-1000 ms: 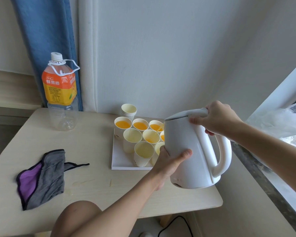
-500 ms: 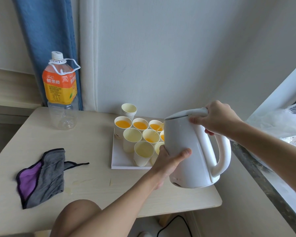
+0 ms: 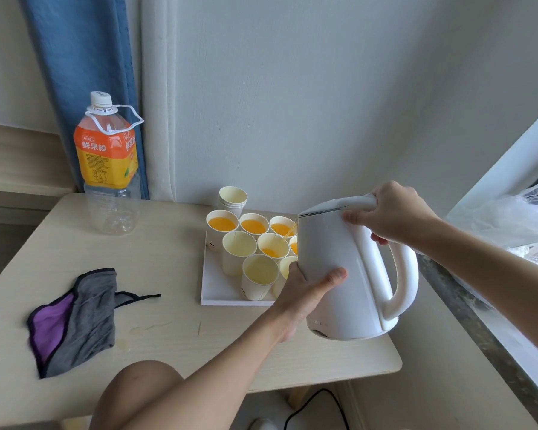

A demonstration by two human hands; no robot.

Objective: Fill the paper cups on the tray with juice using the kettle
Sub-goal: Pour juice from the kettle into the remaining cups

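Our right hand (image 3: 392, 215) grips the top of the kettle (image 3: 339, 274) handle. Our left hand (image 3: 305, 287) clasps the body, thumb across the front. The kettle is tilted over the right edge of the tray (image 3: 218, 290). Juice (image 3: 288, 234) streams from the spout into the middle cup (image 3: 272, 246).

Juice (image 3: 289, 233) now streams from the kettle (image 3: 339, 259) into the middle cup (image 3: 269, 242).

The tray (image 3: 218, 293) lay on the table (image 3: 153, 243) toward its far right corner, carrying the paper cups (image 3: 258, 277), with a stack of cups (image 3: 233, 198) just behind them. The bottle (image 3: 109, 162) stood at the far left corner, the cloth (image 3: 75, 321) near the left edge, and the kettle (image 3: 339, 274) hung over the tray's right side.
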